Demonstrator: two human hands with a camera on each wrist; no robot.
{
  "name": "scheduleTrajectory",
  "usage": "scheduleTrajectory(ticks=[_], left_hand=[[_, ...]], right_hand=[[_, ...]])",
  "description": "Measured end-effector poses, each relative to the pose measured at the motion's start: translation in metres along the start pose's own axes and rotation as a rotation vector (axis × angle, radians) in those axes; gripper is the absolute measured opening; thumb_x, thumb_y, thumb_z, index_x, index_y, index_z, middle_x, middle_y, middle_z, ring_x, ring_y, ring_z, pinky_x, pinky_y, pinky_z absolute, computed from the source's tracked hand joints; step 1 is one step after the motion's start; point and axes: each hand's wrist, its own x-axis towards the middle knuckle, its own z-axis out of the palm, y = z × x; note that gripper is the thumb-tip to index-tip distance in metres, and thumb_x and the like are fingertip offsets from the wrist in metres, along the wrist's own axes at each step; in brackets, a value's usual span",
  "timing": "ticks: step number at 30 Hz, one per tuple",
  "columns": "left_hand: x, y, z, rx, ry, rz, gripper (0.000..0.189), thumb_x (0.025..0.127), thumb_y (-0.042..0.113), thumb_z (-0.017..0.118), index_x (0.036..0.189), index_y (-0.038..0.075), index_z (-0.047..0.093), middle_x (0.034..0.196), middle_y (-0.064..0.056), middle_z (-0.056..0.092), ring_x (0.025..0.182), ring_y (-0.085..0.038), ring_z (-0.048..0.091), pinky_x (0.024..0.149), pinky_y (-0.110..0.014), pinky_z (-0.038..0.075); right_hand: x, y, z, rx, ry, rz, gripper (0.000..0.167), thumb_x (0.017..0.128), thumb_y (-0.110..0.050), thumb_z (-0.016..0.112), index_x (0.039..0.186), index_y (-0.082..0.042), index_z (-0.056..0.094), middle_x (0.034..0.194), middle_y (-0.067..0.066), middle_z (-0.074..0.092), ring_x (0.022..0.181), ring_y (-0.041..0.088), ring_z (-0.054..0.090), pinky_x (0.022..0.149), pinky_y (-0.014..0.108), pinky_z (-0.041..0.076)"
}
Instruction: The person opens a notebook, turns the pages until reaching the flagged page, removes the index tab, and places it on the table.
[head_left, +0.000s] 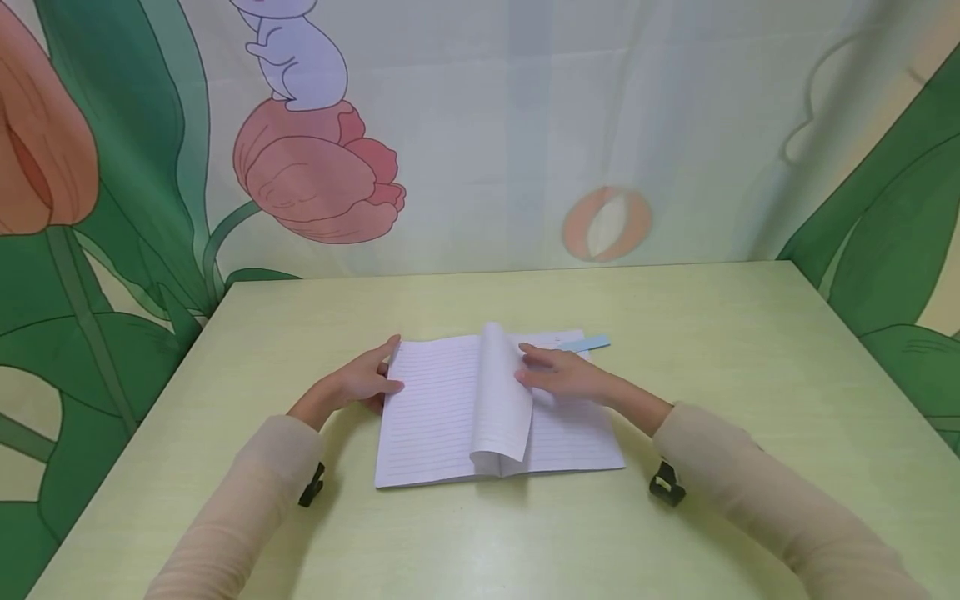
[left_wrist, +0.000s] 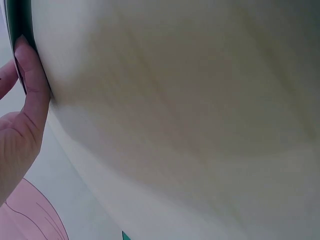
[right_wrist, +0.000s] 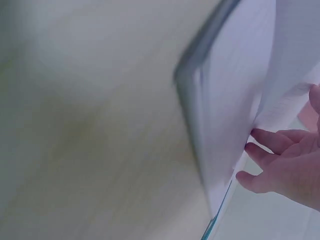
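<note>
An open lined notebook [head_left: 431, 417] lies on the table, one loose page [head_left: 501, 400] standing up and curling over near its middle. At the left edge my left hand [head_left: 363, 377] grips the notebook, with the thumb on the paper and other fingers underneath. In the left wrist view, that hand [left_wrist: 30, 95] holds the notebook's dark cover edge. My right hand [head_left: 562, 372] reaches over the right half, its fingertips touching the raised page. Its fingers [right_wrist: 265, 155] look spread and fairly straight in the right wrist view. A light blue strip [head_left: 596, 342] sticks out at the upper right.
The pale yellow-green table [head_left: 705, 333] extends around the notebook. Behind it hangs a curtain [head_left: 480, 167] printed with flowers and a rabbit. Dark wrist-camera mounts [head_left: 667, 485] show under both sleeves.
</note>
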Motion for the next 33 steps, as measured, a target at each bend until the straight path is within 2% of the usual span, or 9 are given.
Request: scheduleTrajectory(ticks=[5, 9, 11, 14, 16, 20, 22, 28, 33], left_hand=[[-0.001, -0.001, 0.000, -0.006, -0.002, -0.007, 0.079, 0.092, 0.003, 0.051, 0.147, 0.016, -0.004, 0.096, -0.019, 0.056, 0.064, -0.021, 0.058, 0.057, -0.034, 0.049], [-0.004, -0.001, -0.002, -0.027, -0.029, 0.002, 0.065, 0.099, 0.017, 0.039, 0.147, 0.014, -0.006, 0.090, -0.018, 0.054, 0.064, -0.021, 0.056, 0.058, -0.034, 0.048], [-0.005, 0.000, -0.003, -0.049, -0.040, 0.001, 0.054, 0.101, 0.030, 0.028, 0.146, 0.008, 0.010, 0.085, -0.017, 0.054, 0.063, -0.022, 0.056, 0.058, -0.035, 0.049], [-0.006, 0.001, -0.003, -0.070, -0.052, -0.004, 0.060, 0.099, 0.045, 0.015, 0.135, -0.001, 0.030, 0.082, -0.017, 0.053, 0.061, -0.022, 0.057, 0.058, -0.036, 0.049], [-0.006, 0.002, -0.002, -0.072, -0.048, -0.016, 0.064, 0.097, 0.049, 0.016, 0.135, 0.000, 0.028, 0.081, -0.017, 0.054, 0.061, -0.023, 0.057, 0.059, -0.036, 0.050], [-0.003, 0.001, -0.001, -0.047, -0.038, -0.044, 0.072, 0.097, 0.046, 0.030, 0.146, 0.011, -0.009, 0.086, -0.019, 0.051, 0.063, -0.023, 0.056, 0.058, -0.033, 0.048], [-0.002, 0.000, -0.001, -0.036, -0.021, -0.051, 0.078, 0.096, 0.037, 0.041, 0.144, 0.017, -0.017, 0.094, -0.019, 0.050, 0.064, -0.023, 0.056, 0.058, -0.032, 0.048], [-0.001, -0.002, -0.002, -0.028, -0.023, 0.003, 0.090, 0.090, 0.001, 0.053, 0.145, 0.023, -0.015, 0.108, -0.024, 0.052, 0.069, -0.023, 0.059, 0.061, -0.036, 0.050], [0.000, 0.000, -0.001, -0.011, -0.017, 0.002, 0.088, 0.089, -0.001, 0.053, 0.146, 0.024, -0.009, 0.105, -0.023, 0.052, 0.068, -0.023, 0.059, 0.060, -0.036, 0.050]], right_hand=[[0.003, -0.013, 0.014, -0.093, -0.053, -0.018, 0.069, 0.093, -0.045, 0.045, 0.145, -0.007, 0.021, 0.146, 0.013, 0.024, 0.135, 0.029, 0.017, 0.106, 0.044, 0.016], [0.008, -0.025, 0.028, -0.157, -0.089, -0.062, 0.067, 0.094, -0.044, 0.041, 0.145, -0.007, 0.020, 0.148, 0.012, 0.020, 0.136, 0.029, 0.011, 0.104, 0.053, 0.008], [0.010, -0.031, 0.036, -0.198, -0.112, -0.104, 0.065, 0.095, -0.042, 0.042, 0.145, -0.007, 0.021, 0.148, 0.011, 0.020, 0.136, 0.029, 0.010, 0.102, 0.058, 0.006], [0.012, -0.039, 0.048, -0.274, -0.171, -0.164, 0.063, 0.094, -0.041, 0.043, 0.145, -0.009, 0.024, 0.149, 0.007, 0.019, 0.137, 0.028, 0.006, 0.100, 0.061, 0.004], [0.011, -0.044, 0.053, -0.328, -0.216, -0.192, 0.061, 0.094, -0.042, 0.044, 0.144, -0.011, 0.028, 0.149, 0.005, 0.020, 0.137, 0.028, 0.004, 0.100, 0.061, 0.004], [0.008, -0.051, 0.057, -0.370, -0.286, -0.225, 0.056, 0.092, -0.041, 0.048, 0.140, -0.013, 0.038, 0.148, 0.003, 0.024, 0.137, 0.026, 0.002, 0.101, 0.059, 0.003], [0.007, -0.052, 0.056, -0.369, -0.299, -0.240, 0.054, 0.092, -0.039, 0.049, 0.139, -0.013, 0.040, 0.147, 0.003, 0.026, 0.137, 0.026, 0.002, 0.101, 0.059, 0.003], [0.007, -0.045, 0.050, -0.327, -0.211, -0.330, 0.048, 0.091, -0.031, 0.054, 0.132, -0.006, 0.048, 0.140, 0.008, 0.038, 0.135, 0.030, 0.015, 0.103, 0.053, 0.014], [0.009, -0.031, 0.037, -0.252, -0.037, -0.350, 0.040, 0.088, -0.024, 0.059, 0.121, -0.002, 0.057, 0.125, 0.011, 0.054, 0.125, 0.031, 0.037, 0.101, 0.045, 0.027]])
